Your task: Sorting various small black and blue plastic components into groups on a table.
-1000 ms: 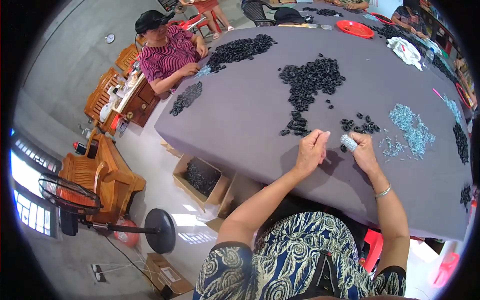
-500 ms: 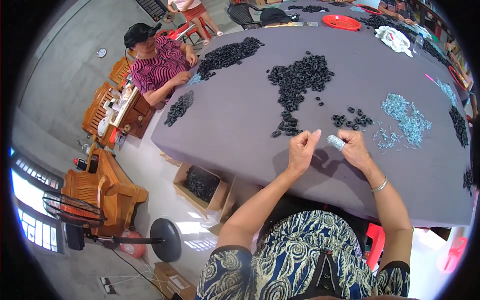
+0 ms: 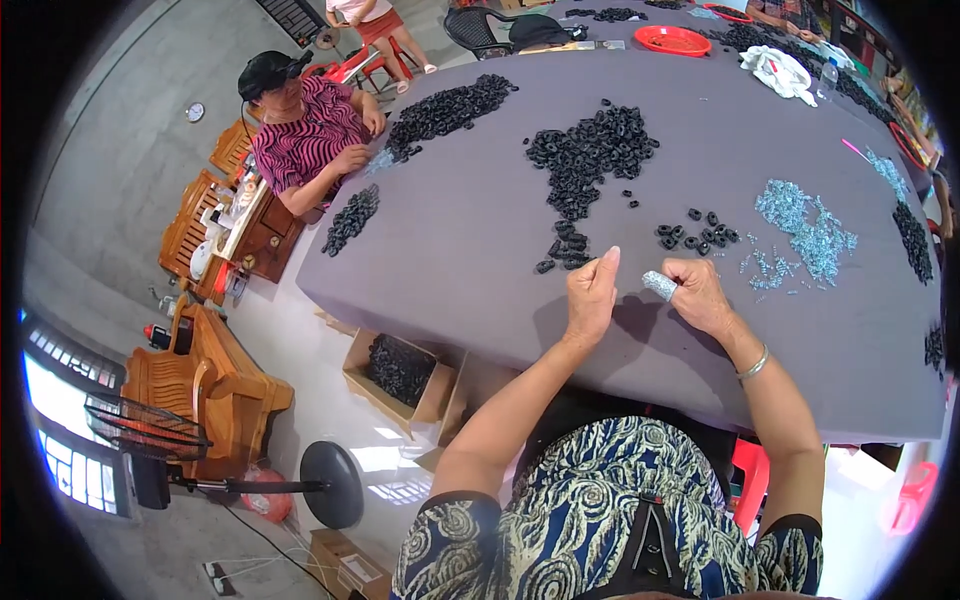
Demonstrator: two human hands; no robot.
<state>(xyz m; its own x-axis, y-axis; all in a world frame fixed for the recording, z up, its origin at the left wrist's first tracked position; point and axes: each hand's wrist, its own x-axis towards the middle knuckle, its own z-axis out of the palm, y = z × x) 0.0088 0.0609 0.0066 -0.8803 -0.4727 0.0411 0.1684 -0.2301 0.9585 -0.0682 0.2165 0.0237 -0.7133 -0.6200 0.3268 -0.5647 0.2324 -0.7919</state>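
My left hand (image 3: 592, 298) is closed with its thumb pointing up, just in front of the near end of a heap of small black plastic parts (image 3: 590, 150). To its right, my right hand (image 3: 700, 296) is also closed, its thumb wrapped in a silvery covering (image 3: 659, 285) and pointing toward the left hand. A gap separates the two hands above the table. Whatever the curled fingers hold, if anything, is hidden. Several loose black parts (image 3: 704, 240) lie just beyond the right hand. Small shiny metal springs (image 3: 805, 225) are heaped to its right.
The grey-covered table (image 3: 440, 240) carries more black heaps, a red tray (image 3: 672, 41), a white cloth (image 3: 779, 74) and a bottle (image 3: 828, 78). A co-worker (image 3: 310, 140) sits at the left side. A box of black parts (image 3: 398, 372) and a fan (image 3: 150, 420) stand on the floor.
The whole view has shifted slightly. My left hand has tilted a little and stands slightly farther apart from the right. Both hands stay closed.
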